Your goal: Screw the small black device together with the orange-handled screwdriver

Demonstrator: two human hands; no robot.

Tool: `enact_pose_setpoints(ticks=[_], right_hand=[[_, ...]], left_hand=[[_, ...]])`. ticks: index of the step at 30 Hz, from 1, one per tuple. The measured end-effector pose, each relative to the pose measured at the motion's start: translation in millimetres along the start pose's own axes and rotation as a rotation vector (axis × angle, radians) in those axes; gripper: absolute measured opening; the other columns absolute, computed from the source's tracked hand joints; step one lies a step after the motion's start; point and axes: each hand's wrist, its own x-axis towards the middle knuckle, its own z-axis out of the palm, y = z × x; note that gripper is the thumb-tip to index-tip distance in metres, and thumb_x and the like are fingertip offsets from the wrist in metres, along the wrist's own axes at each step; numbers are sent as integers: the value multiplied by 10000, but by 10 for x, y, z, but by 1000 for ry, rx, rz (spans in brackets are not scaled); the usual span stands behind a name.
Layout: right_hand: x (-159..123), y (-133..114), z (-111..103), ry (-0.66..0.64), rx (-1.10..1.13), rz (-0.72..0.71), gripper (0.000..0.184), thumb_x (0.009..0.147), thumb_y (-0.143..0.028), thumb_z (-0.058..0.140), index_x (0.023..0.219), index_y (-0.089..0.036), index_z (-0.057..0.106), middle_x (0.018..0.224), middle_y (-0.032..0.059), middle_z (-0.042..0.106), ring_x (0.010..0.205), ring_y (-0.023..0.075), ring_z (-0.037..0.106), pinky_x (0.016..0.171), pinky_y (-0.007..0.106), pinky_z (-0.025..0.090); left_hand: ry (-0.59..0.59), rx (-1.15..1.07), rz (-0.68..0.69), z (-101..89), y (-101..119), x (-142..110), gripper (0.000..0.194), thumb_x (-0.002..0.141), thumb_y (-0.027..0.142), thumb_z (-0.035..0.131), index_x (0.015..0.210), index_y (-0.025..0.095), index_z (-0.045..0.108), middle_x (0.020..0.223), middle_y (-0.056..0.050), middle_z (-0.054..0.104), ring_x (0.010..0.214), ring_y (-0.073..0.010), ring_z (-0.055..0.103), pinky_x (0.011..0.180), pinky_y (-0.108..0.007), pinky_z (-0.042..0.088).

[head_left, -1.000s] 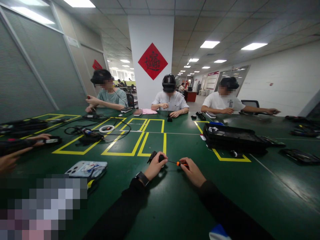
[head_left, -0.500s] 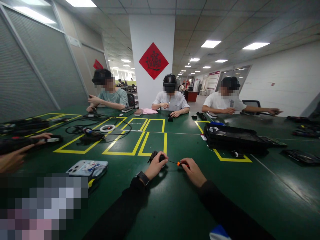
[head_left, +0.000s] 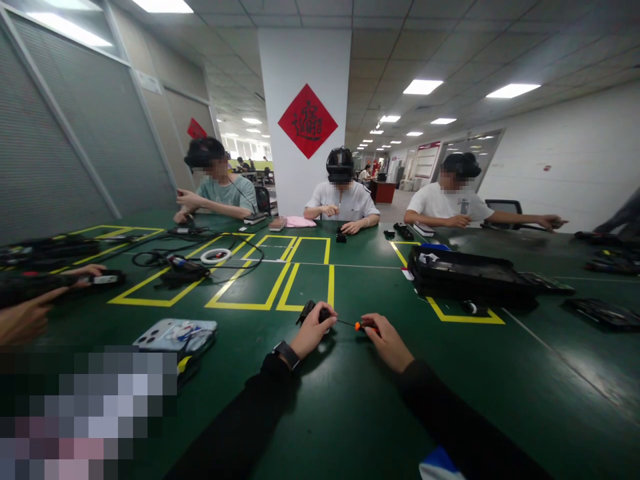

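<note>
Just above the green table (head_left: 350, 413), my left hand (head_left: 313, 332) is closed around a small black part (head_left: 306, 312) whose exact kind I cannot make out. My fingers cover much of it. To the right, my right hand (head_left: 386, 340) pinches the handle of a screwdriver (head_left: 359, 326) with an orange collar. Its thin shaft points left and its tip reaches the black part near my left fingertips. Whether the tip sits in a screw is too small to tell.
A phone in a pale blue case (head_left: 175, 335) lies left of my forearm. A long black housing (head_left: 465, 273) stands at right. Black cables (head_left: 185, 267) and a white ring (head_left: 215, 256) lie at left. Another person's hand (head_left: 30, 313) is at the left edge; several people sit opposite.
My two hands keep nearly the same pose, with the screwdriver still against the black part. The fingers on its handle have shifted slightly. The view has drifted a little.
</note>
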Motion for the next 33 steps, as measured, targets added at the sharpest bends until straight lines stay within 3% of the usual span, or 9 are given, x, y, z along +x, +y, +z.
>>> enact_pose_setpoints(ticks=[4,8,11,16,18,21,24,29,33], right_hand=[[17,16,0,-4,-61,-70,164,819,-193,421,882,-177,571,897,57,561,888,177,498,822,338,389],[-3,4,9,4,-28,-66,208,754,-188,521,961,-193,530,932,42,553,880,172,505,806,324,400],[-8,-9,10,18,2,-24,239,786,-211,485,1024,-197,506,954,47,549,888,165,515,816,322,401],[10,-3,-6,4,-46,-48,174,836,-224,403,878,-180,566,886,50,561,872,169,509,810,327,398],[8,3,-6,5,-33,-49,140,800,-227,471,898,-182,559,896,45,557,867,168,513,804,323,404],[-5,1,2,5,7,-21,244,740,-230,552,979,-186,529,938,44,548,875,166,521,796,312,417],[-11,-15,0,11,8,-2,231,766,-232,518,991,-184,530,946,50,546,876,163,523,794,308,420],[6,-38,-17,0,-52,-65,151,810,-209,441,868,-183,578,884,47,559,868,172,511,803,326,405],[4,-56,-4,10,-56,-79,187,792,-223,486,963,-192,556,939,53,556,889,177,511,817,334,402]], left_hand=[[6,-2,30,2,-10,9,142,720,218,534,853,181,501,856,-3,557,810,-129,517,774,-254,391],[4,13,24,-1,-7,8,156,710,214,549,855,181,504,868,-8,564,832,-136,520,793,-268,391],[-7,15,11,-1,-10,4,159,713,217,547,862,183,504,882,-12,568,838,-142,524,790,-277,398],[-3,14,13,0,-17,2,157,714,222,548,858,183,500,887,-16,564,843,-147,523,776,-276,403],[-3,14,20,0,-18,3,159,720,228,544,865,183,498,883,-15,560,833,-144,521,767,-271,404],[-6,19,37,-1,-23,4,158,721,222,541,870,184,500,878,-13,559,839,-144,520,780,-274,397],[1,20,44,1,-37,5,160,716,216,544,868,183,507,880,-17,562,847,-148,520,785,-280,397],[10,0,17,8,-45,8,165,720,253,544,864,182,508,873,-17,562,808,-139,522,711,-252,412],[24,-21,-7,10,-36,16,169,735,302,526,858,188,505,841,-3,559,740,-121,511,643,-225,406]])
